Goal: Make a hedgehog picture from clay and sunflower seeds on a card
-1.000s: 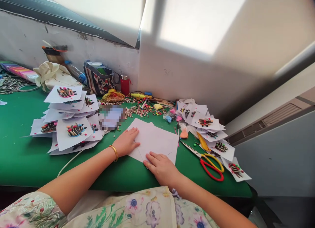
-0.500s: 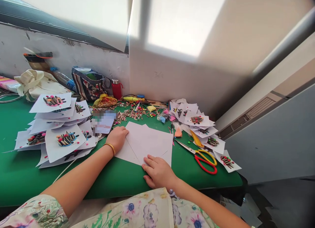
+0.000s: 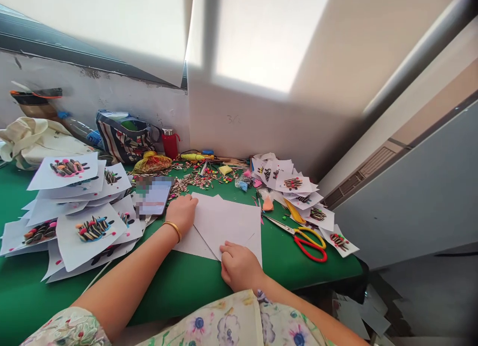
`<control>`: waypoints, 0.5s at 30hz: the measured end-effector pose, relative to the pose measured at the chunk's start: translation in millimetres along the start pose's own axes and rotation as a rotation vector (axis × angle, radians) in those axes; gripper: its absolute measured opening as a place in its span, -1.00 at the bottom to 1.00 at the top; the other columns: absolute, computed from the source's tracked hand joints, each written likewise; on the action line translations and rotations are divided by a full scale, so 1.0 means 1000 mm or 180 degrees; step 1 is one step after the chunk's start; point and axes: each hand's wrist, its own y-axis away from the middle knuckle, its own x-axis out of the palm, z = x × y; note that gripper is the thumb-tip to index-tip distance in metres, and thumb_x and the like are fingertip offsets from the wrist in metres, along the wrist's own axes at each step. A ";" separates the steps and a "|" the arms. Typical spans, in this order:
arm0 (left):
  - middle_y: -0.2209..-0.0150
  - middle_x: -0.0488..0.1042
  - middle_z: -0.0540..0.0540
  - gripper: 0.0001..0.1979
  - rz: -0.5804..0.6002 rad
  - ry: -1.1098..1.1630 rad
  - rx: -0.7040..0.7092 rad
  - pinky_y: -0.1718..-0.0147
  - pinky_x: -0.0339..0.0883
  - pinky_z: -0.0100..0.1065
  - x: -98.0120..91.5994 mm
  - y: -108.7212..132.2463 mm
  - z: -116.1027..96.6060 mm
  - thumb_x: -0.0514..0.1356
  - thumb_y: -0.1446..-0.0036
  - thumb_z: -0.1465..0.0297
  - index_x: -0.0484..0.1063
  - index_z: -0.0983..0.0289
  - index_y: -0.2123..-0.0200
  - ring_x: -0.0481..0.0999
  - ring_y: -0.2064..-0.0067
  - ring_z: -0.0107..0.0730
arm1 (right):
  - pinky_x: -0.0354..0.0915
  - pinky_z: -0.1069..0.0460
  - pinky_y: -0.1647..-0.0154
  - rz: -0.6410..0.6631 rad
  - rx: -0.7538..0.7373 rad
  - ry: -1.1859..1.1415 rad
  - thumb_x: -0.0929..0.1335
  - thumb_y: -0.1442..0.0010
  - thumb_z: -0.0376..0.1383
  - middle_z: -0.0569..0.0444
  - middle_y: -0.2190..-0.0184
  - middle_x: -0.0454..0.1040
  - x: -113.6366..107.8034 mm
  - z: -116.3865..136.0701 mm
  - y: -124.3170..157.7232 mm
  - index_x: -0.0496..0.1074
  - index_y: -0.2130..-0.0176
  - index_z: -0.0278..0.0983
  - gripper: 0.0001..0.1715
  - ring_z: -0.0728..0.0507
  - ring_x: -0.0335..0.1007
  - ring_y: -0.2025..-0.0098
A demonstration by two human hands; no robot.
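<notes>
White paper lies on the green table in front of me, with a diagonal edge or fold running across its lower left part. My left hand, wearing a gold bangle, is curled over the paper's left edge; its thumb is hidden. At the lower edge my right hand has its fingers bent together on the paper, where the diagonal line ends. To the right of the paper lie scissors with one red and one yellow handle. A phone lies just beyond my left hand.
Stacked white cards bearing seed-and-clay figures stand at the left, and more such cards lie at the right. Loose seeds are scattered behind the paper. A striped bag and a red bottle stand near the wall.
My right hand's outstretched fingers have curled in at the paper's lower edge. The left hand stays at the left edge. The view has shifted slightly.
</notes>
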 end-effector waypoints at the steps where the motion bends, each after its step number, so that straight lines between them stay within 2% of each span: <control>1: 0.21 0.47 0.27 -0.69 -0.0066 0.0051 0.0038 0.12 0.27 -0.10 -0.002 -0.001 -0.003 -0.01 -0.19 0.48 0.53 0.26 0.18 0.46 0.11 -0.03 | 0.38 -0.06 0.05 0.0004 0.0087 -0.0015 0.29 -0.04 -0.44 -0.08 0.12 0.56 -0.001 0.001 -0.002 0.44 0.28 -0.30 -0.80 -0.25 0.47 0.00; 3: 0.11 0.47 0.23 -0.68 -0.0250 0.0234 0.0131 0.04 0.27 -0.13 -0.008 -0.003 -0.009 -0.01 -0.24 0.41 0.49 0.25 0.08 0.44 0.05 -0.08 | 0.38 -0.03 0.15 -0.0002 0.0382 -0.0120 0.28 -0.03 -0.44 -0.04 0.26 0.57 -0.008 0.000 -0.007 0.42 0.33 -0.28 -0.83 -0.20 0.50 0.15; 5: 0.11 0.47 0.20 -0.71 -0.0685 0.0896 0.0216 -0.02 0.26 -0.17 -0.015 -0.005 -0.015 0.02 -0.26 0.34 0.48 0.27 0.09 0.43 0.03 -0.13 | 0.36 -0.01 0.23 -0.0126 0.0795 -0.0411 0.26 -0.05 -0.43 0.01 0.36 0.55 -0.021 -0.006 -0.014 0.41 0.36 -0.25 -0.84 -0.16 0.49 0.27; 6: 0.11 0.47 0.18 -0.72 -0.0874 0.1257 0.0208 -0.03 0.27 -0.19 -0.018 -0.006 -0.017 0.03 -0.26 0.31 0.47 0.26 0.10 0.43 0.03 -0.16 | 0.35 0.00 0.23 -0.0286 0.1010 -0.0664 0.25 -0.08 -0.42 0.02 0.34 0.55 -0.029 -0.010 -0.019 0.42 0.35 -0.24 -0.83 -0.14 0.48 0.26; 8: 0.12 0.45 0.15 -0.73 -0.1198 0.1957 0.0007 -0.01 0.29 -0.21 -0.021 -0.008 -0.023 0.04 -0.27 0.26 0.45 0.23 0.11 0.41 0.02 -0.20 | 0.33 0.02 0.26 -0.0706 0.1404 -0.1347 0.25 -0.10 -0.38 0.03 0.25 0.56 -0.050 -0.021 -0.028 0.41 0.34 -0.23 -0.84 -0.13 0.46 0.24; 10: 0.07 0.42 0.16 -0.72 -0.1454 0.2716 -0.0573 0.01 0.31 -0.22 -0.020 -0.010 -0.030 0.07 -0.25 0.19 0.41 0.23 0.10 0.40 0.00 -0.21 | 0.30 0.04 0.31 -0.1136 0.1731 -0.2162 0.24 -0.16 -0.31 0.02 0.19 0.54 -0.071 -0.033 -0.038 0.38 0.38 -0.24 -0.86 -0.10 0.42 0.29; 12: 0.03 0.39 0.14 -0.67 -0.1441 0.3686 -0.1429 -0.01 0.30 -0.24 -0.015 -0.010 -0.038 0.11 -0.21 0.10 0.35 0.20 0.09 0.38 -0.03 -0.25 | 0.29 0.06 0.34 -0.1664 0.1884 -0.3078 0.26 -0.17 -0.25 0.05 0.24 0.51 -0.089 -0.041 -0.046 0.33 0.41 -0.24 -0.86 -0.06 0.38 0.32; 14: 0.06 0.40 0.16 -0.58 -0.1284 0.3958 -0.1682 0.06 0.36 -0.23 -0.009 -0.007 -0.049 0.00 -0.24 0.01 0.30 0.22 0.10 0.43 0.02 -0.26 | 0.26 0.09 0.42 -0.2169 0.1981 -0.3940 0.29 -0.14 -0.21 0.13 0.38 0.44 -0.099 -0.045 -0.052 0.30 0.39 -0.22 -0.87 -0.02 0.30 0.43; 15: 0.09 0.41 0.17 -0.53 -0.1075 0.4159 -0.1762 0.11 0.40 -0.24 -0.006 -0.005 -0.054 -0.06 -0.25 -0.04 0.30 0.23 0.13 0.46 0.06 -0.28 | 0.25 0.10 0.44 -0.2342 0.1998 -0.4303 0.31 -0.13 -0.20 0.17 0.44 0.39 -0.101 -0.045 -0.054 0.30 0.38 -0.21 -0.87 -0.01 0.27 0.46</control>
